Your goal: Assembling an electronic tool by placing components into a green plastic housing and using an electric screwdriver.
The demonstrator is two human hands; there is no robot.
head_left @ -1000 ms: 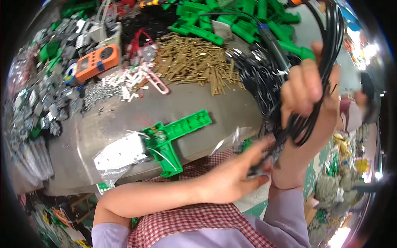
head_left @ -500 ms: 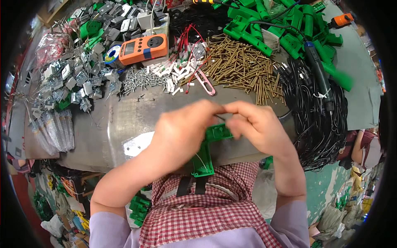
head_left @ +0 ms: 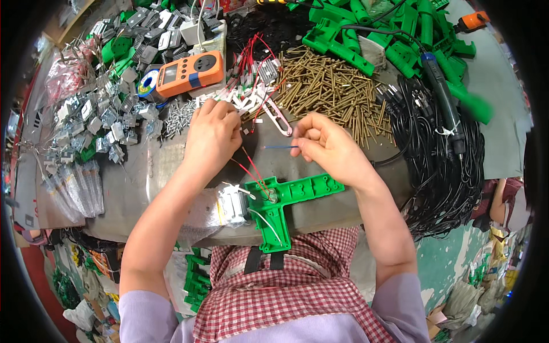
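A green plastic pistol-shaped housing half [head_left: 309, 186] lies at the table's near edge, hollow side up. Two red wires [head_left: 255, 171] rise from it toward my left hand [head_left: 213, 134]. That hand is closed at the near edge of a pile of small white pieces [head_left: 243, 103]; its fingertips are hidden, so what it grips is unclear. My right hand [head_left: 327, 144] pinches a thin blue wire [head_left: 279, 147] between thumb and finger, above the table and beyond the housing. Beside the housing's left side sits a silvery metal block [head_left: 233, 204] with white leads.
Behind my hands lie screws [head_left: 180, 117], brass-coloured rods [head_left: 331, 91] and an orange meter [head_left: 190, 74]. Metal parts [head_left: 94, 114] heap up at left. Coiled black cords [head_left: 440, 166] and a corded screwdriver [head_left: 443, 103] lie right, green housings [head_left: 400, 40] at far right.
My hands have come apart: the left moved left and away to the white pieces, the right slightly away with the blue wire. The housing and metal block are now uncovered.
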